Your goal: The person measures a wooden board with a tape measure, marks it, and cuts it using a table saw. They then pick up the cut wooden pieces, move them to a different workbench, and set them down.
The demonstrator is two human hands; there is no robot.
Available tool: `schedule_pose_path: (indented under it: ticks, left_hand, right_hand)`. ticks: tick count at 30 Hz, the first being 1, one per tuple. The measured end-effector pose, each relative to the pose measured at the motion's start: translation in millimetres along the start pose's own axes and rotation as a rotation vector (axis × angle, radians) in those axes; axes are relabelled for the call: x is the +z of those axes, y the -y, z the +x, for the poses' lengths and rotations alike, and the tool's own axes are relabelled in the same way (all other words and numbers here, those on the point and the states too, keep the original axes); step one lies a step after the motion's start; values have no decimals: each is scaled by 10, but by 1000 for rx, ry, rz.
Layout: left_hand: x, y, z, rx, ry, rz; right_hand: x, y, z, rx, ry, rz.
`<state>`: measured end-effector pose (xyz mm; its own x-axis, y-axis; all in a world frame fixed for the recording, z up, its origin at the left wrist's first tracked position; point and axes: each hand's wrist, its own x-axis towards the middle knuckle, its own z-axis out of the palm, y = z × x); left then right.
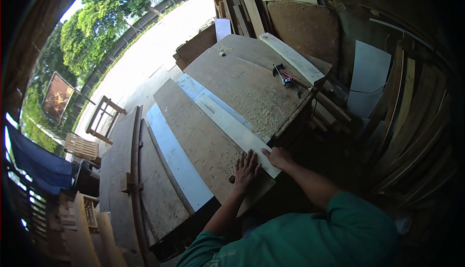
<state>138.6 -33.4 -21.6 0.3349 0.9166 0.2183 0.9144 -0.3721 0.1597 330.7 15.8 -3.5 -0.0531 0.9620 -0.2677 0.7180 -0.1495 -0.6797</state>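
Note:
A long pale board [232, 126] lies along the brown work table [193, 131], its near end at the table's front edge. My left hand [247, 168] rests flat with fingers spread at the left edge of that board's near end, beside a small dark round knob [232, 179]. My right hand [278, 157] is at the board's right edge, thumb stretched toward the wood and the other fingers curled at the side. The two hands are a short way apart. Sawdust [261, 109] covers the tabletop to the right of the board.
Tools with a red handle [290, 77] lie near a whitish plank [290, 56] at the table's back right. A light blue strip [174, 155] runs along the left part. Wood planks [411, 117] lean at the right. A wooden frame [105, 118] stands at the left.

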Motion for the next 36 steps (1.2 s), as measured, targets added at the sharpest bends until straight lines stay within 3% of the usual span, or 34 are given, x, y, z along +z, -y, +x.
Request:
schedule_pose_path:
  ticks: [24,30,33,34,36]
  left_hand:
    - [-21,0,12,-16,1,-7]
    - [22,82,-19,-18,-101,-78]
    - [-204,40,-57,-125,-277,-230]
    - [-302,19,-17,-251,-345,-304]
    - [-395,156,220,-439,-446,-671]
  right_hand:
    - [175,203,376,0,-52,-59]
    - [348,0,483,-93,-94,7]
    - [293,-230,376,-187,-120,85]
    - [250,-293,302,-224,-139,108]
    - [116,-441,53,-276,-114,265]
